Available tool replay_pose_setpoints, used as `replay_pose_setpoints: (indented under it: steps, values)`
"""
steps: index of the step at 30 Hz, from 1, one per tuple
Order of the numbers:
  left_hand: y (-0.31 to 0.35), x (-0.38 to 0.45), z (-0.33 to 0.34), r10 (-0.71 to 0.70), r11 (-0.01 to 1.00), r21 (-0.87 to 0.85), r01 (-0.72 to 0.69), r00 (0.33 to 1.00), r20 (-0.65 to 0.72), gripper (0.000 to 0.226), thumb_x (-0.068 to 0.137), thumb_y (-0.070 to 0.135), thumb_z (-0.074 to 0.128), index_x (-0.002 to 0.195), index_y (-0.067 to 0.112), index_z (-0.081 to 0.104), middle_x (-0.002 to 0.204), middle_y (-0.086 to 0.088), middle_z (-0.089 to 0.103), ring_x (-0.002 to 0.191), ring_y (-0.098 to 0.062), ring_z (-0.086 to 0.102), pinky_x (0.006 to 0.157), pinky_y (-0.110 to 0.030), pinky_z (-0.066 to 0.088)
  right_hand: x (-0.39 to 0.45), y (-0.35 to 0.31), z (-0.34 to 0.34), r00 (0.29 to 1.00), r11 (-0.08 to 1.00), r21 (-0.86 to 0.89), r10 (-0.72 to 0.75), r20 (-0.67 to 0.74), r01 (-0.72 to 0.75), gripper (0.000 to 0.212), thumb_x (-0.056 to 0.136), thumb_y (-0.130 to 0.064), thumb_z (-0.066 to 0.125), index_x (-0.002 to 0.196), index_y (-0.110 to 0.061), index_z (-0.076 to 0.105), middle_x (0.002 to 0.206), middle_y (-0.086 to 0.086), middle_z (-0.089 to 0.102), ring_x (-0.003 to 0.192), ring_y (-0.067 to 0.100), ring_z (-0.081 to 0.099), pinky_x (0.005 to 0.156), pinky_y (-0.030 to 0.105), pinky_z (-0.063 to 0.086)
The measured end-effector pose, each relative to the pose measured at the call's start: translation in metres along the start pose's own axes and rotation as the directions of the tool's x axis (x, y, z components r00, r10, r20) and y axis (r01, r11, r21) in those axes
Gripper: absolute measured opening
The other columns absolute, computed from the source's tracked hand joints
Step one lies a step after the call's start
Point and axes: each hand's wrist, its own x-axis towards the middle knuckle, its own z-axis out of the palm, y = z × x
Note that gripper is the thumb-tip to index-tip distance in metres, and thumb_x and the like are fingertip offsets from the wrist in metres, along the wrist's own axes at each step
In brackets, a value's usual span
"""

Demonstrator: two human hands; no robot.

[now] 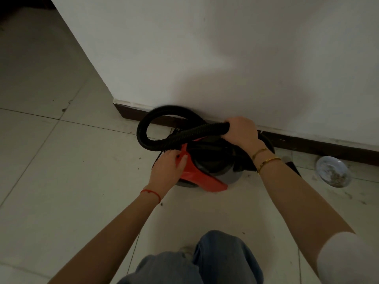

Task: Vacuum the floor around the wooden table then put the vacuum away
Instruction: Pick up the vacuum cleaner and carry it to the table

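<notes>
A small red, black and grey vacuum cleaner [207, 173] sits on the tiled floor against the white wall. Its black ribbed hose [151, 128] curls in a loop to the left and back over the top of the body. My right hand [240, 132] grips the hose where it crosses the machine, fingers wrapped round it. My left hand [167, 167] holds the red front part of the vacuum body, with the thumb on the red plastic. The wooden table is out of view.
A dark skirting board [307, 144] runs along the base of the wall [225, 58]. A small glass dish [333, 172] holding debris lies on the floor to the right. The wall's corner is at the left, with tiles [61, 160] beyond. My knees in jeans [205, 263] are below.
</notes>
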Motion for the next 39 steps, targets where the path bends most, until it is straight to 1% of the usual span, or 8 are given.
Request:
replay_pose_setpoints:
  steps: [3, 5, 7, 9, 17, 24, 33, 39]
  values:
    - [0.017, 0.009, -0.009, -0.367, 0.850, -0.360, 0.385, 0.922, 0.120, 0.034, 0.095, 0.043, 0.051, 0.103, 0.013, 0.066, 0.092, 0.004, 0.065, 0.091, -0.015, 0.063, 0.080, -0.024, 0.048, -0.013, 0.006, -0.012, 0.997, 0.998, 0.052, -0.014, -0.078, 0.018, 0.017, 0.079, -0.033, 0.066, 0.074, -0.019, 0.058, 0.076, 0.007, 0.066, 0.071, 0.027, 0.063, 0.058, 0.028, 0.042]
    - [0.026, 0.019, -0.015, -0.522, 0.314, -0.697, 0.644, 0.731, 0.440, 0.039, 0.093, 0.042, 0.056, 0.106, 0.006, 0.064, 0.097, -0.005, 0.066, 0.090, -0.018, 0.063, 0.086, -0.029, 0.051, -0.022, 0.010, -0.016, 0.991, 0.996, 0.079, -0.022, -0.134, 0.033, 0.018, 0.078, -0.032, 0.067, 0.072, -0.020, 0.055, 0.073, 0.008, 0.065, 0.068, 0.028, 0.062, 0.058, 0.028, 0.041]
    - [0.033, 0.025, -0.020, -0.381, -0.308, -0.699, 0.645, 0.590, 0.712, 0.044, 0.089, 0.036, 0.064, 0.113, 0.000, 0.058, 0.106, -0.011, 0.063, 0.092, -0.019, 0.062, 0.087, -0.027, 0.052, -0.029, 0.012, -0.017, 0.987, 0.994, 0.094, -0.034, -0.159, 0.050, 0.019, 0.079, -0.031, 0.067, 0.072, -0.020, 0.053, 0.072, 0.007, 0.065, 0.068, 0.028, 0.061, 0.057, 0.027, 0.039]
    - [0.034, 0.031, -0.019, -0.298, -0.548, -0.609, 0.574, 0.547, 0.783, 0.042, 0.086, 0.029, 0.069, 0.116, 0.002, 0.057, 0.106, -0.012, 0.063, 0.091, -0.019, 0.062, 0.086, -0.026, 0.054, -0.036, 0.014, -0.017, 0.987, 0.994, 0.080, -0.063, -0.146, 0.075, 0.020, 0.079, -0.034, 0.069, 0.074, -0.019, 0.055, 0.075, 0.006, 0.065, 0.070, 0.028, 0.062, 0.058, 0.027, 0.039]
    - [0.051, 0.039, -0.016, -0.438, -0.433, -0.746, 0.505, 0.605, 0.664, 0.015, 0.092, 0.017, 0.062, 0.089, 0.003, 0.058, 0.089, -0.013, 0.063, 0.076, -0.018, 0.061, 0.086, -0.026, 0.052, -0.037, 0.013, -0.047, 0.975, 0.946, 0.319, -0.129, 0.180, 0.066, 0.058, 0.079, -0.072, 0.052, 0.088, -0.016, 0.063, 0.080, -0.001, 0.063, 0.072, 0.016, 0.059, 0.060, 0.027, 0.045]
    - [0.039, 0.042, 0.002, -0.578, -0.251, -0.881, 0.401, 0.668, 0.468, 0.045, 0.086, 0.011, 0.068, 0.127, -0.002, 0.052, 0.122, -0.017, 0.061, 0.104, -0.026, 0.063, 0.064, -0.022, 0.058, 0.033, -0.004, -0.037, 0.966, 0.975, 0.212, 0.008, 0.257, -0.064, 0.041, 0.096, -0.032, 0.052, 0.120, 0.001, 0.058, 0.123, 0.016, 0.059, 0.111, 0.032, 0.055, 0.092, 0.034, 0.045]
    - [0.036, 0.023, -0.003, -0.658, 0.322, -0.832, 0.453, 0.738, 0.147, 0.046, 0.082, 0.028, 0.074, 0.117, 0.008, 0.052, 0.109, -0.004, 0.063, 0.103, -0.021, 0.061, 0.096, -0.038, 0.049, 0.076, -0.016, 0.021, 0.832, 0.990, -0.004, 0.122, 0.541, -0.142, 0.052, 0.094, -0.039, 0.053, 0.132, -0.002, 0.050, 0.136, 0.017, 0.052, 0.120, 0.032, 0.052, 0.093, 0.032, 0.041]
    - [0.033, 0.019, -0.008, -0.626, 0.436, -0.798, 0.416, 0.777, 0.062, 0.040, 0.083, 0.028, 0.073, 0.112, 0.012, 0.050, 0.100, 0.002, 0.062, 0.098, -0.015, 0.060, 0.090, -0.030, 0.049, 0.083, -0.023, 0.038, 0.815, 0.983, 0.029, 0.132, 0.564, -0.179, 0.060, 0.088, -0.040, 0.060, 0.136, -0.008, 0.048, 0.138, 0.015, 0.051, 0.121, 0.030, 0.051, 0.101, 0.033, 0.043]
